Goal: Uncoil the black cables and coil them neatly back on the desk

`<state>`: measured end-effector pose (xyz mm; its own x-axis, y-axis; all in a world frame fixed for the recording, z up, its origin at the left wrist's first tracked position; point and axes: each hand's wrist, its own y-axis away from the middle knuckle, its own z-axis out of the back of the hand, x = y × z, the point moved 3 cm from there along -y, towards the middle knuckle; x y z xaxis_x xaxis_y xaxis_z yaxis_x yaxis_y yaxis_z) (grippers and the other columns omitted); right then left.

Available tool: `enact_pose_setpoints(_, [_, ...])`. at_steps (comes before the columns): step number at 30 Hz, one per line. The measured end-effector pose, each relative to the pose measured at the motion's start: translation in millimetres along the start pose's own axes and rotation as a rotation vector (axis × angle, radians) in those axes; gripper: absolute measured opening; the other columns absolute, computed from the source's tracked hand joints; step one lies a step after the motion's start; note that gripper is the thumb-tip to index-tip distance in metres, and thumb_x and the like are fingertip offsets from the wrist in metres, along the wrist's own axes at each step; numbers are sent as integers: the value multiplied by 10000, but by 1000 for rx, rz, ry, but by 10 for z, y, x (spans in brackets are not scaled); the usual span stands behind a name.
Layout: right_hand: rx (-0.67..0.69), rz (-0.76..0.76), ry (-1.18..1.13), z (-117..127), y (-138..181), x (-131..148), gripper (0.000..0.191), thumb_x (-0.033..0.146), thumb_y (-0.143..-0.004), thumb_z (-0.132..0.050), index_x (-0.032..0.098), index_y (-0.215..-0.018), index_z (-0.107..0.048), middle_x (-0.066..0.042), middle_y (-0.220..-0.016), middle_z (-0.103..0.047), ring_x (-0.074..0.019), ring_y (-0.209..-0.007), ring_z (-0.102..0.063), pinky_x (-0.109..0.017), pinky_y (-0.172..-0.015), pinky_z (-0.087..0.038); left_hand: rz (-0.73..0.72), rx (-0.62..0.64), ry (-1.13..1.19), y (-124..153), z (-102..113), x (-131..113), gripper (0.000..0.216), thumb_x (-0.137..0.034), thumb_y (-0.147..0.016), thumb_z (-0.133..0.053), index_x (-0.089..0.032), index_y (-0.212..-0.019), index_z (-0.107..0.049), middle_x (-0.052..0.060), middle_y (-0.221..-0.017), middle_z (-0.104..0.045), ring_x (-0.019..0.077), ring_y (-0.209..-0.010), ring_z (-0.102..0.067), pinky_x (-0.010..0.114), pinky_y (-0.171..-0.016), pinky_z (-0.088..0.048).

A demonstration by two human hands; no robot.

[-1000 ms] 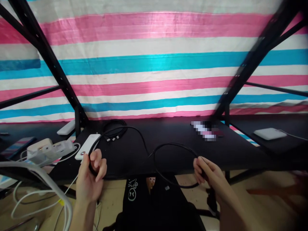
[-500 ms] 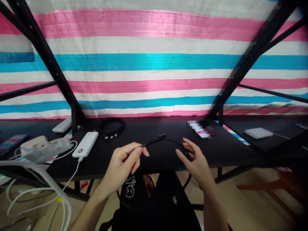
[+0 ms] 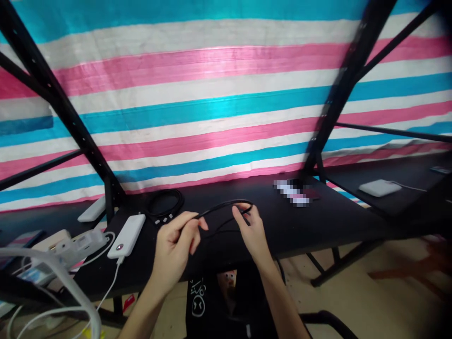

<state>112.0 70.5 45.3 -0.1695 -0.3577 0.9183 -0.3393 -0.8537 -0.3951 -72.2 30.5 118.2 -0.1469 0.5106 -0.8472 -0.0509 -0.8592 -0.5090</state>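
A black cable point(image 3: 219, 205) arches between my hands above the front part of the black table. My left hand point(image 3: 176, 245) is closed, pinching the cable between thumb and fingers. At the other end of the arch, my right hand point(image 3: 250, 230) has its thumb and fingertips around the bend of the cable. More of the cable hangs behind and below the hands, dark and hard to follow against the table and my black clothing. A coiled black cable point(image 3: 165, 203) with light-coloured plugs lies beyond my left hand.
A white power bank point(image 3: 127, 236) with a white cable lies left on the black table point(image 3: 310, 230). Farther left is a power strip point(image 3: 79, 245). A pixelated phone point(image 3: 293, 193) lies back right, a white box point(image 3: 379, 187) farther right. Black metal posts point(image 3: 328, 103) flank the striped sheet.
My right hand has moved left and up towards my left hand and now closes on the cable bend. My left hand keeps its pinch. The view has tilted.
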Motion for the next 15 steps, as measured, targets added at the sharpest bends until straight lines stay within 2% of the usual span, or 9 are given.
enact_pose_setpoints(1, [59,-29,-65,1,-32,-6,331,488,-853,-517,172,-827,-610,-84,-937,-629,-219,-952,-582,-375,-895,-428,-31,-58,-23,-47,44,-9,288,-349,-913,-482,-179,-737,-634,-63,-412,-367,72,-389,-320,222,-460,-274])
enact_pose_setpoints(3, [154,-79,-132,46,-78,-15,446,519,-878,-461,180,-596,-523,-54,-677,-614,-200,-773,-609,-331,-786,-452,-86,-171,-96,-161,149,2,246,-319,-898,-506,-186,-748,-650,-60,-431,-385,74,-414,-350,214,-472,-293])
enact_pose_setpoints(6, [166,-69,-37,213,-132,-16,498,521,-867,-484,178,-508,-517,-19,-504,-514,-162,-594,-558,-278,-647,-430,-127,-293,-254,-321,312,66,156,-306,-818,-606,-195,-762,-699,-37,-496,-521,85,-459,-431,209,-484,-339])
enact_pose_setpoints(8, [125,-36,47,357,-174,3,494,502,-856,-510,172,-487,-528,-6,-467,-490,-129,-502,-494,-251,-564,-395,-122,-348,-347,-379,404,110,134,-329,-735,-682,-202,-744,-724,-25,-551,-606,96,-469,-469,214,-476,-365])
enact_pose_setpoints(11, [12,34,138,617,-241,75,506,471,-798,-585,178,-415,-431,30,-387,-379,-84,-396,-354,-230,-447,-297,-81,-392,-467,-382,513,161,145,-351,-642,-737,-211,-674,-727,-24,-565,-650,117,-473,-507,227,-474,-401])
enact_pose_setpoints(15, [-221,98,300,1134,-280,148,513,436,-765,-601,188,-410,-325,44,-422,-249,-68,-408,-239,-243,-416,-195,-120,-393,-601,-318,641,229,157,-369,-646,-723,-213,-623,-722,-14,-578,-668,138,-503,-553,245,-504,-427])
